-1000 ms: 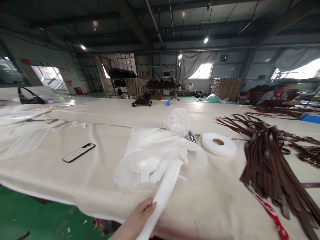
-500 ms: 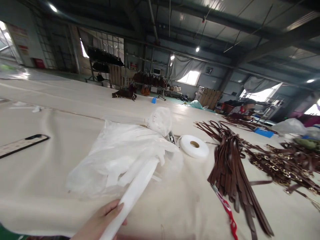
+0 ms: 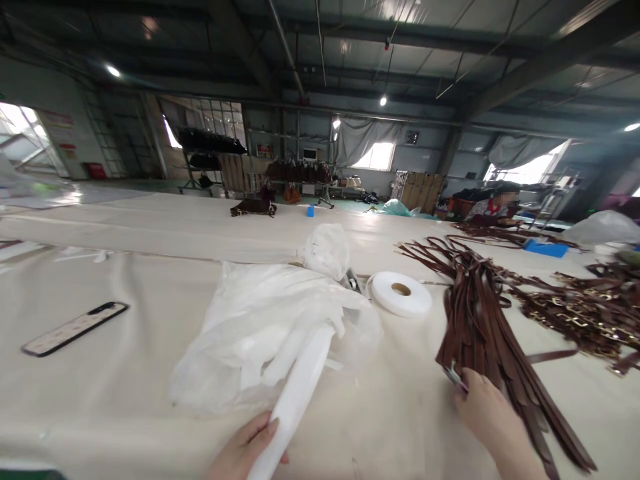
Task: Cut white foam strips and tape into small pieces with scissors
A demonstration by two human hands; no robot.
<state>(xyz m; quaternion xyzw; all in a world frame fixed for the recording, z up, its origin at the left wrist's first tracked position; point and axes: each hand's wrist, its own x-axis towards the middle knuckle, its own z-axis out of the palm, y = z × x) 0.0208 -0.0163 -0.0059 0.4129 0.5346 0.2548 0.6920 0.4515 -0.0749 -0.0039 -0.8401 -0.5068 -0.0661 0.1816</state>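
Note:
My left hand [image 3: 245, 453] is at the bottom edge, closed on the near end of a long white strip [image 3: 300, 387]. That strip runs up into a clear plastic bag [image 3: 240, 313] of more white strips lying on the cream-covered table [image 3: 125, 400]. My right hand [image 3: 487, 417] comes in from the lower right. It lies closed over the scissors [image 3: 454, 377], of which only the metal blade tip shows. The hand touches the near end of a bundle of brown leather straps [image 3: 475, 313].
A white tape roll [image 3: 401, 293] lies flat behind the bag. A phone [image 3: 75, 328] rests at the left. Brown straps with gold chains [image 3: 575, 317] spread at the right. A blue box [image 3: 545, 248] and a seated person [image 3: 500, 203] are at the far right.
My right hand has come into view and settled over the red-handled scissors beside the straps. My left hand still holds the white strip. The camera swung right, then back a little.

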